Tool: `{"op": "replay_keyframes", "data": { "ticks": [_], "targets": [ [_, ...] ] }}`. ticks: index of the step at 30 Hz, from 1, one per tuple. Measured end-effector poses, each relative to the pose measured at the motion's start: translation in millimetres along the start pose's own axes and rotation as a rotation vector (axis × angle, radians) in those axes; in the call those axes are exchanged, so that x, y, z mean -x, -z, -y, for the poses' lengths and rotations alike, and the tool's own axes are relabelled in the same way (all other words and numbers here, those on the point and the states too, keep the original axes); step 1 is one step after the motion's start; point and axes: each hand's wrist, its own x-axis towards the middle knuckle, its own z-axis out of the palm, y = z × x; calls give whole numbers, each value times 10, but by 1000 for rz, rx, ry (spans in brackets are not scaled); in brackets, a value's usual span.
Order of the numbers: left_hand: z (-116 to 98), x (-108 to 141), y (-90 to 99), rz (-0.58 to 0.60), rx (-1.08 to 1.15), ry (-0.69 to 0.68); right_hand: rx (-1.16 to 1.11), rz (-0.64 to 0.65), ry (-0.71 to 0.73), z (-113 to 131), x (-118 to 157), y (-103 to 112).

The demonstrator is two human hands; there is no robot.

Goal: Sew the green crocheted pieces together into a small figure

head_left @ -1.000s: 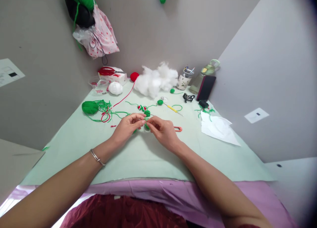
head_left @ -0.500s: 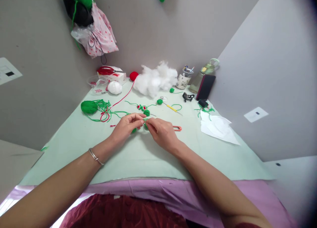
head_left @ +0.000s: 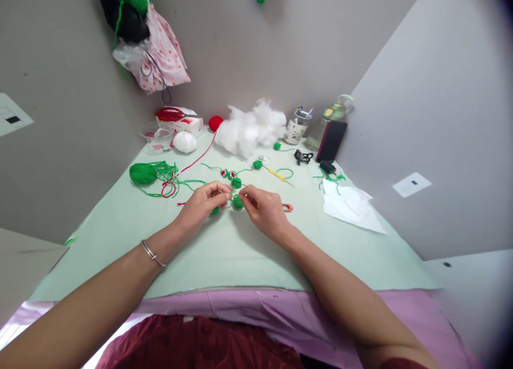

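My left fingers [head_left: 220,194] pinch green yarn [head_left: 231,192], and my right fingers [head_left: 249,195] close narrowly on something I cannot tell, above 1 green ball [head_left: 238,202], already rounded, on the tabletop [head_left: 256,262], where other yarn tails [head_left: 245,171] lie untrimmed.

Scissors [head_left: 170,113] on box [head_left: 193,125], upper L of ctr; R of box: stuffing [head_left: 252,128], pen cup [head_left: 295,132], btl [head_left: 335,111] behind phone [head_left: 332,141]. Skein [head_left: 143,173] mid-L, paper [head_left: 352,206] mid-R, on tbl [head_left: 240,262].
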Motion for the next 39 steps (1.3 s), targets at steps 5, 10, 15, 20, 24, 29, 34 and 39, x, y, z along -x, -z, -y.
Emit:
{"op": "replay_keyframes", "data": {
  "ticks": [5, 10, 15, 20, 24, 29, 34, 39],
  "targets": [
    [-27, 14, -1, -8, -41, -33, 9, -39, 30, 9, 18, 3],
    [3, -8, 0, -2, -68, 14, 4, -46, 51, 25, 24, -27],
    [29, -29, 3, -13, -39, -16, -51, -65, 85, 39, 36, -23],
    [3, -15, -11, 59, -20, -63, -156, -45, 1, 52, 32, 10],
    [5, 0, -3, 74, -44, -21, -358, -16, -104, 28, -13, 61],
    [-13, 13, -6, 74, -55, -41, -675, 30, -203, -19, -74, 142],
    [-39, 16, -25, 104, -53, -73, -871, 310, -176, -50, -77, 142],
    [-59, 21, -28, 89, -83, -63, -716, 175, -259, -95, -86, 127]
  ]
}}
